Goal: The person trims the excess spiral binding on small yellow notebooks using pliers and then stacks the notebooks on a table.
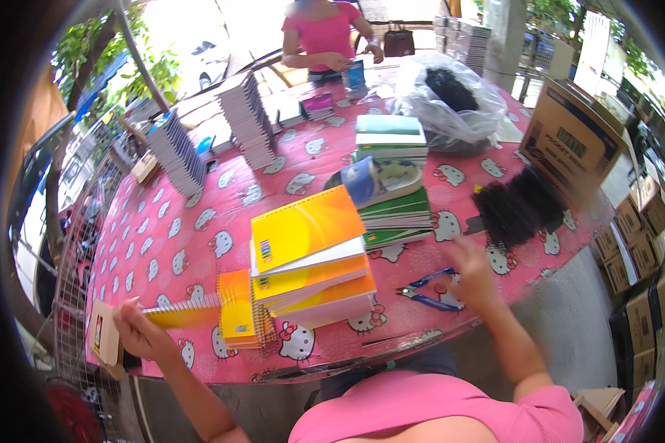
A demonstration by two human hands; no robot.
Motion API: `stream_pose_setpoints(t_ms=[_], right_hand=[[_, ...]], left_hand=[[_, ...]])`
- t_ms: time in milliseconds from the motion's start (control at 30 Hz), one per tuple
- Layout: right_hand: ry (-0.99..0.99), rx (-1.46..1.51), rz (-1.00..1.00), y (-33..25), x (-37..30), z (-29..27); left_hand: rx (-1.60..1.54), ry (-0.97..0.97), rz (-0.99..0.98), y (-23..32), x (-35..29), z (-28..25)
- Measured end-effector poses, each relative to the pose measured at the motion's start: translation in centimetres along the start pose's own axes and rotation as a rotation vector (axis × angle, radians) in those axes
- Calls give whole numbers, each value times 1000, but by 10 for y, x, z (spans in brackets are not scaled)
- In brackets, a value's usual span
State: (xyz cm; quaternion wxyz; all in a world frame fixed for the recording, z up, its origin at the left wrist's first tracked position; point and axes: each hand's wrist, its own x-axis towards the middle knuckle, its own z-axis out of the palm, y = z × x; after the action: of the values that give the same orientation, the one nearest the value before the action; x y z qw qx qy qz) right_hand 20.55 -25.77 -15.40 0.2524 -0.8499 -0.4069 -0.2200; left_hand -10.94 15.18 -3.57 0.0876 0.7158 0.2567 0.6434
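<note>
My left hand (144, 332) is at the table's left front edge, fingers closed on the end of a yellow spiral notebook (181, 316) that I see almost edge-on. To its right lies a short stack of orange spiral notebooks (236, 306). Beside that rises a taller, uneven pile of yellow-orange notebooks (310, 229) with white pages. My right hand (474, 269) is smeared by motion, so its fingers cannot be made out. It is just right of blue-handled pliers (426, 299) lying on the tablecloth. Whether it touches them or holds anything is unclear.
Green-edged notebooks (399, 214) bear a blue-and-white slipper-like thing (373, 181). Black coils (521, 207) lie beside a carton (573, 140). A clear bag (480, 122) holds more black material. Tall notebook stacks (247, 122) stand far left. Across the table, a person in pink (321, 37) handles a blue item.
</note>
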Motion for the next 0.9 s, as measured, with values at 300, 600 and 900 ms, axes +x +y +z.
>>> stream_pose_setpoints(t_ms=[300,600,900], right_hand=[[-282,-555,578,151,56,30],[53,-252,426,118,90,-24],[160,292,71,1,88,-58]], left_hand=[[262,-1077,566,-23,-70,102],[-354,-760,329,86,29,138],[-287,-1606,-35,152,44,189]])
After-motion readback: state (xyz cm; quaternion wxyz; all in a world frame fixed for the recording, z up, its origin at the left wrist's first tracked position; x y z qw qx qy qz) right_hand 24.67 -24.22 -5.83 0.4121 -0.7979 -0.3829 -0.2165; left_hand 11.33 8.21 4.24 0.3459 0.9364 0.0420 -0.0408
